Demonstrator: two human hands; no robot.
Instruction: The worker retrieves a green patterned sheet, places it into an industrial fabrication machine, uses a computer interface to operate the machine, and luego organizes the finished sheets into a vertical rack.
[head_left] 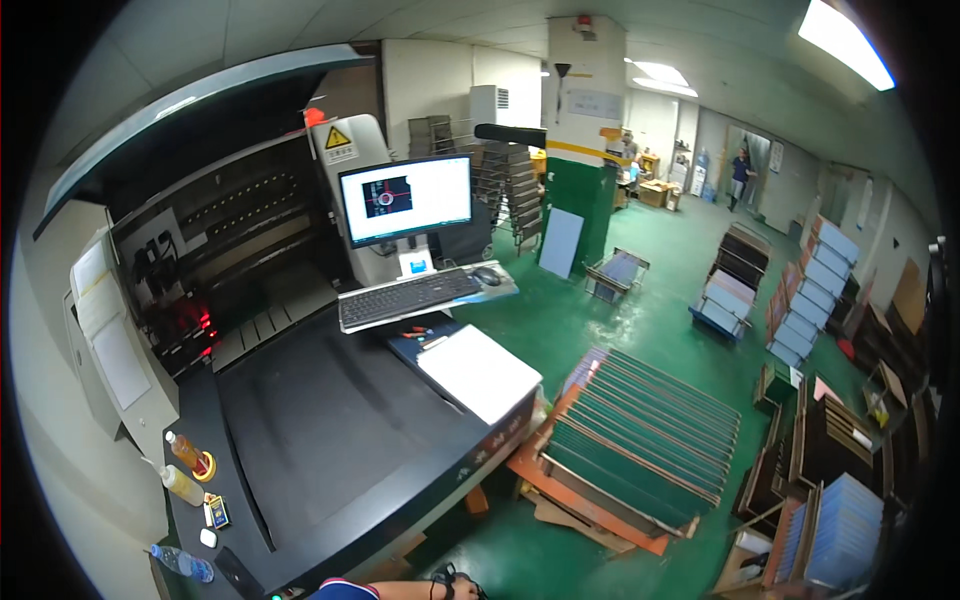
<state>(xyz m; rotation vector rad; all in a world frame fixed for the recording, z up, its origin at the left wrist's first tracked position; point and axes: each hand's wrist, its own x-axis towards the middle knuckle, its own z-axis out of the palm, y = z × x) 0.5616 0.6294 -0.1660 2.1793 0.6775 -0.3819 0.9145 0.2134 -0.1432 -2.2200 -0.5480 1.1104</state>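
At the bottom edge, just right of the black machine table (pixel 330 420), my left hand (pixel 458 585) shows in part, with a bare forearm and a dark blue sleeve to its left. Something black and strap-like lies around the wrist. The fingers are cut off by the picture's edge, so their grip is unclear. My right hand is out of sight. A dark phone-like object (pixel 238 572) rests at the table's near left corner, beside a clear water bottle (pixel 182 563). Farther along that side stand a yellowish squeeze bottle (pixel 183 484) and an amber bottle (pixel 188 455).
A monitor (pixel 405 200) stands above a keyboard (pixel 410 300) and mouse on a shelf. White paper (pixel 480 372) lies at the table's right. A slatted metal rack (pixel 640 435) sits on the green floor. Carts with stacked panels (pixel 812 290) are farther right; a person (pixel 740 178) is far back.
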